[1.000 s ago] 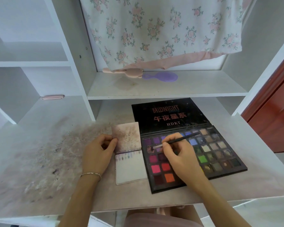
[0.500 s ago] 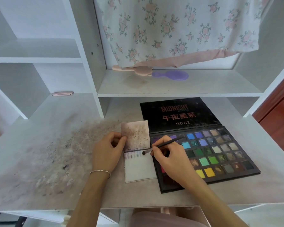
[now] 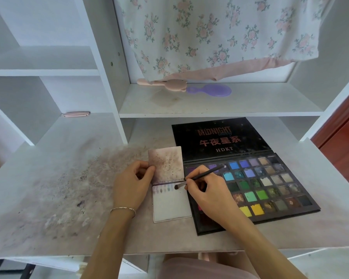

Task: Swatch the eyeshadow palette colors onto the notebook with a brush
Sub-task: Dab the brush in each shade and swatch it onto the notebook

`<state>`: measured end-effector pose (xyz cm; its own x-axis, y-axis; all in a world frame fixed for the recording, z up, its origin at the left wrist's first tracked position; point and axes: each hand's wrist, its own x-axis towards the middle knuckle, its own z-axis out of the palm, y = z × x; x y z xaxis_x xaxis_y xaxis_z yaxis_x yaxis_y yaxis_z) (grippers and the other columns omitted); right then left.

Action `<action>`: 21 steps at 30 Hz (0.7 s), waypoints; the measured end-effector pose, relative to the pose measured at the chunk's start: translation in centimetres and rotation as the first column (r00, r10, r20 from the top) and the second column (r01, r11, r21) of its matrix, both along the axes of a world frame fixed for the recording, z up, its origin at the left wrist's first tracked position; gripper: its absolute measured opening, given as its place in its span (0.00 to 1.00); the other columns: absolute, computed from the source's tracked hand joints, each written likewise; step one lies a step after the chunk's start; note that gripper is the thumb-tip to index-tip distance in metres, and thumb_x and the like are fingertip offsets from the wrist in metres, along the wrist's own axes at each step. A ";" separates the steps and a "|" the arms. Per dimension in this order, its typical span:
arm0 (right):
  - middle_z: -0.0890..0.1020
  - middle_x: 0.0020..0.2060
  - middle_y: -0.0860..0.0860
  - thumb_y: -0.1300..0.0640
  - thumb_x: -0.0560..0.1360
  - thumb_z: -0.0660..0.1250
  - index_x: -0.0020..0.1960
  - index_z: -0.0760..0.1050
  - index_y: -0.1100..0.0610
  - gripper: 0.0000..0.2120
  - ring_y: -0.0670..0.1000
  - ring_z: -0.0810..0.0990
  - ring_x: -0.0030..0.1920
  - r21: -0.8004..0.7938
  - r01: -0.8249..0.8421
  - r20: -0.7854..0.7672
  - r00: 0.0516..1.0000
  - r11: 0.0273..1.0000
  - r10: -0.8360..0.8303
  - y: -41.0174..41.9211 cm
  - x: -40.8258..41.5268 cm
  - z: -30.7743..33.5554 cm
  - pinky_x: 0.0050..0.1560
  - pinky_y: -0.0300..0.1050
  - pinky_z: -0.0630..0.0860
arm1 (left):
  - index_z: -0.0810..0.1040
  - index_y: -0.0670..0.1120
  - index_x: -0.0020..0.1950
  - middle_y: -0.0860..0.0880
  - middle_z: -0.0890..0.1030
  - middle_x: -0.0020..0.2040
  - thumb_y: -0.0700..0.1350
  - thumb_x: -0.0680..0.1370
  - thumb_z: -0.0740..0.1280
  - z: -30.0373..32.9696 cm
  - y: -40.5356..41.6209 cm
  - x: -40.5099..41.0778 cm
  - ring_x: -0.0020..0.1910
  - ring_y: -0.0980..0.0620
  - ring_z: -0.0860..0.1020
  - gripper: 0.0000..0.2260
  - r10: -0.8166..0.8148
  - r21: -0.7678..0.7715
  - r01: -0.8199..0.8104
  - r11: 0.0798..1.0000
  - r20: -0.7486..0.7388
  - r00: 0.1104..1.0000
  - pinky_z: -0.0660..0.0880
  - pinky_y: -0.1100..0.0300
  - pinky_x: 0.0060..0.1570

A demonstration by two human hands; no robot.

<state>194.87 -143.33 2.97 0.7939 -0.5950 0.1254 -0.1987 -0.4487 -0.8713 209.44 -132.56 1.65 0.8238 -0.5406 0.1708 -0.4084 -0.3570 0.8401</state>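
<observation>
A small open notebook [image 3: 170,206] lies on the desk, its stained upper page flipped up. A row of faint colour swatches runs along the top of the white lower page. My left hand [image 3: 132,185] pinches the left edge of the upper page. My right hand [image 3: 207,195] grips a thin dark brush [image 3: 197,178]; its tip touches the page at the right end of the swatch row. The black eyeshadow palette [image 3: 252,186], lid open, lies to the right, and my right hand covers its lower-left pans.
Powder stains and dark specks spread over the desk [image 3: 48,188] to the left. On the shelf above lie a pink brush [image 3: 165,84] and a purple hand mirror [image 3: 212,90]. A floral cloth [image 3: 220,33] hangs behind. A small pink item [image 3: 76,114] sits on the left shelf.
My right hand moved the brush left from the palette's purple pans to the notebook page. The brush tip now sits on the swatch row. My left hand kept holding the page.
</observation>
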 end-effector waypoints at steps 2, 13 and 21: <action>0.78 0.33 0.46 0.58 0.75 0.63 0.39 0.69 0.46 0.10 0.37 0.75 0.35 -0.004 -0.003 -0.004 1.000 1.000 0.003 0.0 -0.1 0.0 0.34 0.28 0.71 | 0.74 0.60 0.38 0.61 0.78 0.35 0.45 0.74 0.68 0.0 0.0 0.0 0.34 0.65 0.76 0.10 0.000 0.002 0.000 1.000 0.002 1.000 0.69 0.75 0.32; 0.77 0.32 0.45 0.59 0.75 0.63 0.39 0.69 0.46 0.10 0.37 0.75 0.37 0.002 -0.013 0.004 1.000 1.000 0.013 0.0 0.0 0.1 0.35 0.27 0.72 | 0.75 0.58 0.37 0.58 0.79 0.34 0.44 0.74 0.68 0.1 0.0 -0.1 0.35 0.62 0.77 0.10 0.003 -0.015 -0.003 1.000 -0.018 1.000 0.68 0.74 0.33; 0.77 0.31 0.46 0.59 0.75 0.63 0.39 0.69 0.46 0.10 0.37 0.75 0.35 0.005 -0.016 0.006 1.000 1.000 0.016 0.0 -0.1 0.1 0.34 0.28 0.71 | 0.75 0.58 0.37 0.58 0.79 0.34 0.44 0.74 0.68 0.1 0.0 -0.1 0.35 0.62 0.77 0.10 0.009 -0.021 -0.009 1.000 -0.011 1.000 0.68 0.77 0.33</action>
<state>194.78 -143.33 3.10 0.8023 -0.5833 0.1269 -0.1867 -0.4471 -0.8748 209.29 -132.61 1.74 0.8303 -0.5297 0.1731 -0.3961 -0.3425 0.8519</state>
